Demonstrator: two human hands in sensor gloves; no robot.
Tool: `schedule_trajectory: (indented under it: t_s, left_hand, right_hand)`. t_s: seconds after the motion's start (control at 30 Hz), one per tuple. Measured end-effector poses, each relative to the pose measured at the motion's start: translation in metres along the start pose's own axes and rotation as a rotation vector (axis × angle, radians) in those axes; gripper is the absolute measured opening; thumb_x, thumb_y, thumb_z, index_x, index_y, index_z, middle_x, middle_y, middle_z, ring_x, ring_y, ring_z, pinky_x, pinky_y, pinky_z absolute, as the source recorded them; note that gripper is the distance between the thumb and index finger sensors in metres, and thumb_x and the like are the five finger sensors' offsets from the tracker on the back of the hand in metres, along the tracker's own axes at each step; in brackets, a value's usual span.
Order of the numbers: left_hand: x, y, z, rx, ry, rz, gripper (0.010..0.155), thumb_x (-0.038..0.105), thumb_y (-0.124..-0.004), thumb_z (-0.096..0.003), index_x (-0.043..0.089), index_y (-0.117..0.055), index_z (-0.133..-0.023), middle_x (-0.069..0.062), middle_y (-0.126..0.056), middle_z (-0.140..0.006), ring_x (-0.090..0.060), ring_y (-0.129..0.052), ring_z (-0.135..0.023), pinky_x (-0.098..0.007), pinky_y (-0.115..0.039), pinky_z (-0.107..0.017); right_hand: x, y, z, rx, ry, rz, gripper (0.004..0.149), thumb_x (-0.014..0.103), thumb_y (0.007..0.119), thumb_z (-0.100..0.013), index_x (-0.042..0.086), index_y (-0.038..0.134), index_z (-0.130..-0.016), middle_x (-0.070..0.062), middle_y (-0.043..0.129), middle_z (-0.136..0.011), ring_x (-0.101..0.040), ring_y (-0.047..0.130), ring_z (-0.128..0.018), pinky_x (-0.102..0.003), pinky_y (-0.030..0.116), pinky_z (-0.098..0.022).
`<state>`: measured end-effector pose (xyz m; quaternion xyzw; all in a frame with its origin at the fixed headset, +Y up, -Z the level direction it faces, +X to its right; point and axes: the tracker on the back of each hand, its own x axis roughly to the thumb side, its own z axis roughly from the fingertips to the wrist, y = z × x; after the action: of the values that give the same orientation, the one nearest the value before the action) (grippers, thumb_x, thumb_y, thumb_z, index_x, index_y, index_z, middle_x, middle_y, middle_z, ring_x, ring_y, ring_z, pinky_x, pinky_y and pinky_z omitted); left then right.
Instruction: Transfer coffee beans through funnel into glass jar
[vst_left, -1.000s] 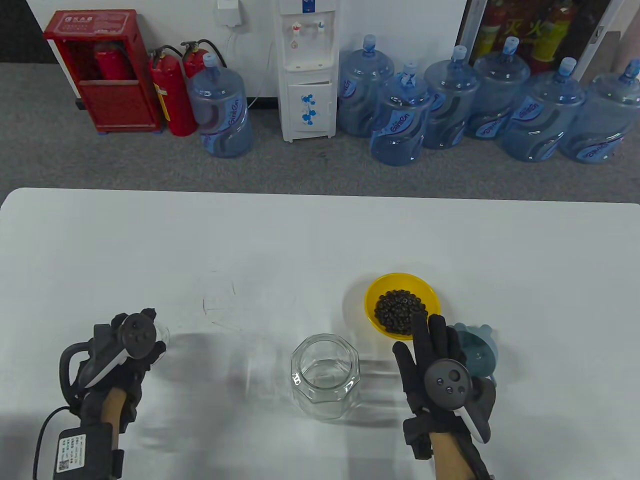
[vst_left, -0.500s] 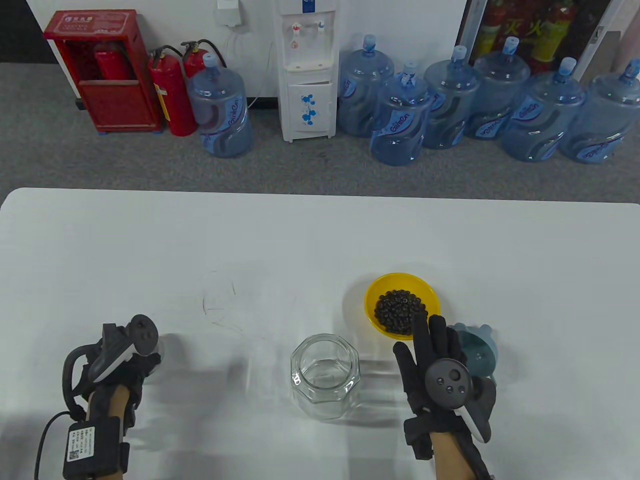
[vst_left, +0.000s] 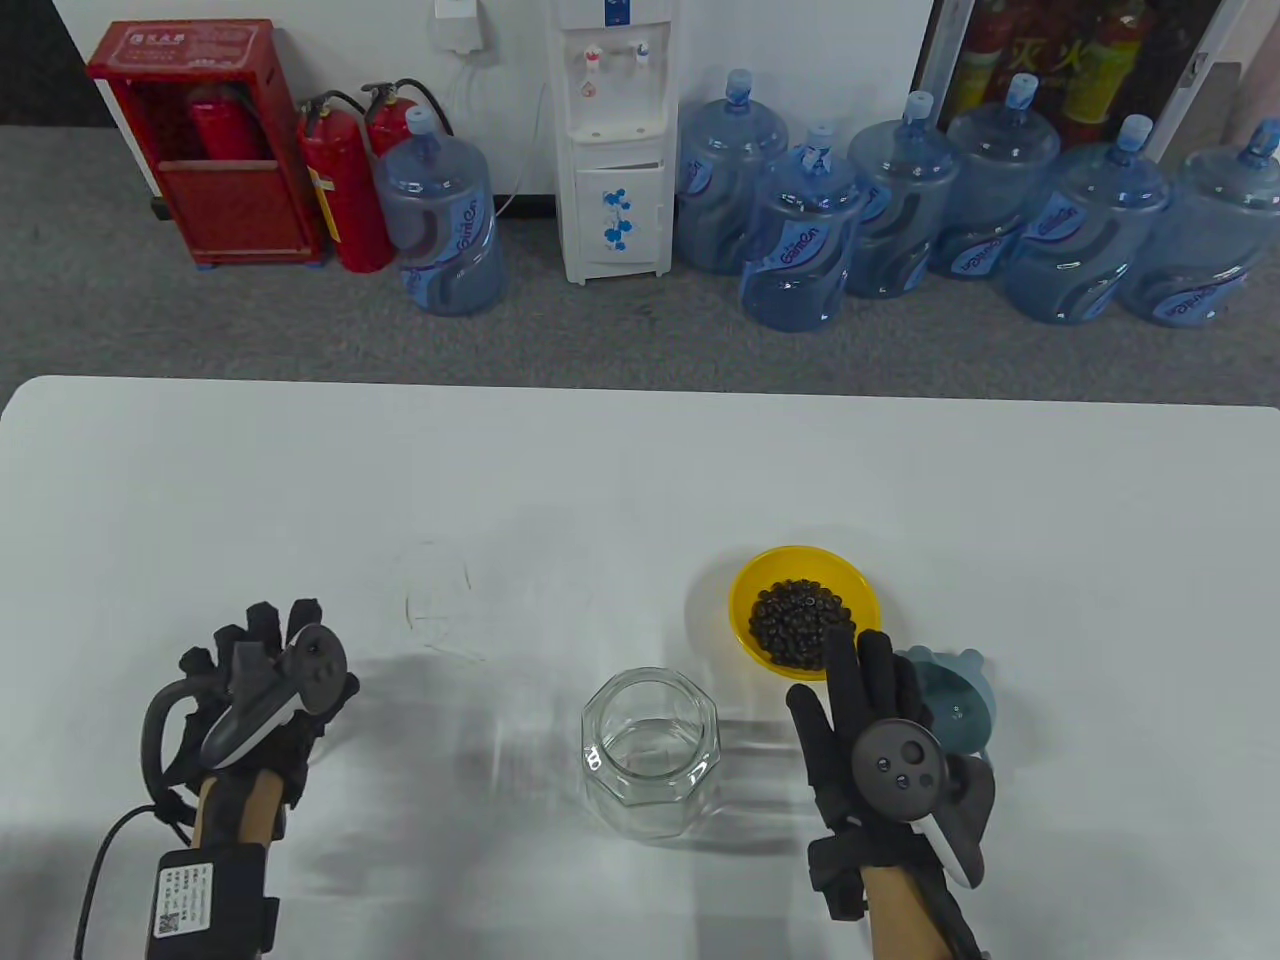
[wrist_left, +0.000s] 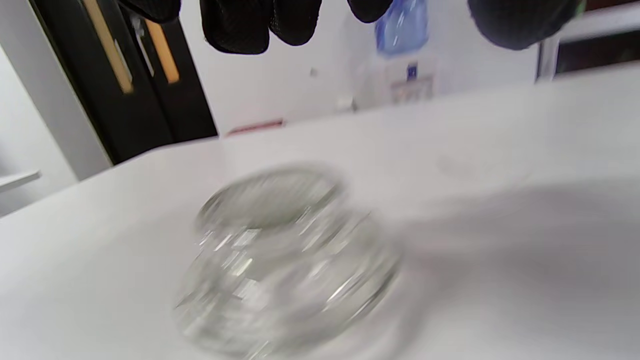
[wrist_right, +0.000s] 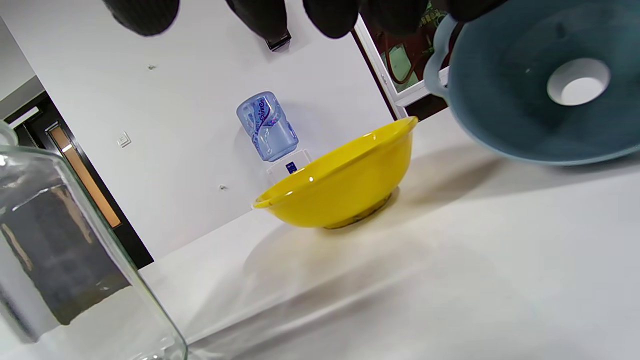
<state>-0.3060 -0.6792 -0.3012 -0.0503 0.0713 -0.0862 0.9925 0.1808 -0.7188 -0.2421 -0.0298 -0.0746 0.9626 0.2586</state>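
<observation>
The broad white table carries everything. Near its front middle stands the clear faceted glass jar, upright, mouth open and nothing in it. Right of it and farther back sits the round yellow plastic bowl with dark coffee beans heaped inside. Just beside the bowl, the teal plastic funnel is tilted under the right hand, whose fingers are stretched out flat; I cannot tell whether they grip it. The left hand hovers spread wide over a small clear glass lid lying on the table, blurred, untouched.
</observation>
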Motion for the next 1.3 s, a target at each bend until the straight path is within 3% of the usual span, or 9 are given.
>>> schedule_trajectory:
  t_s: [0.2, 0.37, 0.6, 0.83, 1.03, 1.2, 1.3]
  left_hand:
    - [0.058, 0.038, 0.030, 0.185, -0.123, 0.305, 0.077, 0.065, -0.058, -0.0535, 0.035, -0.029, -0.118, -0.009, -0.023, -0.127, -0.045, -0.027, -0.119, -0.067, -0.031, -0.079]
    - [0.098, 0.024, 0.042, 0.241, -0.190, 0.386, 0.077, 0.066, -0.054, -0.0531, 0.036, -0.024, -0.118, -0.008, -0.014, -0.124, -0.044, -0.013, -0.115, -0.065, -0.024, -0.078]
    - [0.096, -0.013, 0.036, 0.215, -0.200, 0.410, 0.078, 0.066, -0.054, -0.0527, 0.033, -0.024, -0.117, -0.011, -0.014, -0.123, -0.045, -0.012, -0.112, -0.064, -0.022, -0.075]
    - [0.089, -0.013, 0.030, 0.207, -0.190, 0.378, 0.078, 0.066, -0.053, -0.0529, 0.033, -0.024, -0.117, -0.011, -0.014, -0.123, -0.045, -0.011, -0.112, -0.064, -0.021, -0.075]
    - [0.089, -0.017, 0.025, 0.188, -0.201, 0.361, 0.078, 0.066, -0.053, -0.0529, 0.033, -0.024, -0.117, -0.010, -0.013, -0.123, -0.044, -0.011, -0.112, -0.061, -0.019, -0.076]
    - [0.092, -0.017, 0.024, 0.173, -0.209, 0.355, 0.078, 0.066, -0.054, -0.0531, 0.033, -0.023, -0.117, -0.011, -0.013, -0.123, -0.044, -0.011, -0.111, -0.061, -0.019, -0.076]
    - [0.093, -0.017, 0.025, 0.165, -0.216, 0.350, 0.078, 0.066, -0.054, -0.0532, 0.033, -0.023, -0.117, -0.011, -0.013, -0.123, -0.044, -0.011, -0.111, -0.060, -0.019, -0.075]
  right_hand:
    - [0.000, -0.002, 0.001, -0.002, 0.001, -0.034, 0.070, 0.054, 0.064, -0.068, 0.024, 0.036, -0.125, -0.020, 0.028, -0.129, -0.051, 0.035, -0.113, -0.071, 0.040, -0.075]
    - [0.002, 0.000, 0.002, 0.000, -0.010, -0.015, 0.070, 0.051, 0.067, -0.067, 0.023, 0.037, -0.124, -0.020, 0.030, -0.128, -0.050, 0.037, -0.113, -0.070, 0.042, -0.075]
    - [0.003, -0.006, 0.004, -0.035, 0.014, -0.002, 0.069, 0.048, 0.070, -0.067, 0.022, 0.040, -0.124, -0.020, 0.033, -0.128, -0.048, 0.045, -0.112, -0.066, 0.051, -0.075]
    - [-0.010, -0.048, 0.000, -0.188, 0.176, 0.018, 0.065, 0.043, 0.078, -0.066, 0.018, 0.052, -0.121, -0.022, 0.048, -0.123, -0.034, 0.078, -0.093, -0.048, 0.072, -0.064]
    - [-0.074, -0.077, -0.012, -0.081, 0.346, 0.139, 0.071, 0.042, 0.080, -0.065, 0.012, 0.049, -0.121, -0.026, 0.046, -0.122, -0.032, 0.082, -0.087, -0.046, 0.075, -0.060]
    - [-0.111, -0.067, -0.011, 0.136, 0.433, 0.219, 0.072, 0.046, 0.083, -0.063, 0.011, 0.056, -0.119, -0.025, 0.062, -0.117, -0.030, 0.088, -0.082, -0.045, 0.078, -0.056]
    - [-0.122, -0.054, -0.010, 0.168, 0.508, 0.168, 0.070, 0.047, 0.086, -0.061, 0.008, 0.063, -0.115, -0.025, 0.072, -0.110, -0.028, 0.094, -0.073, -0.043, 0.081, -0.050]
